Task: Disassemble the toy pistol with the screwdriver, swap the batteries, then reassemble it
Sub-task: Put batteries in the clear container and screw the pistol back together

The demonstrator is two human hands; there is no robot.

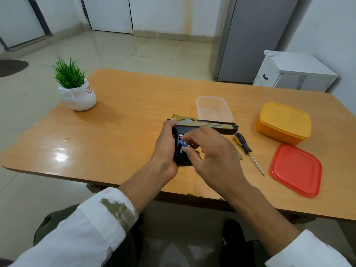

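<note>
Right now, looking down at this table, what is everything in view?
table: one, orange-brown wood, under everything.
potted plant: one, green in white pot, table's far left.
toy pistol: one, black and gold, table's middle.
battery: one, blue, at the pistol's grip.
screwdriver: one, black-and-yellow handle, right of pistol.
clear tub: one, see-through, behind pistol's barrel.
yellow tub: one, yellow, lidded, far right.
red lid: one, red, flat, near right.
cabinet: one, white, floor beyond table.
left hand: one, grips pistol's grip.
right hand: one, pinches battery.
</note>
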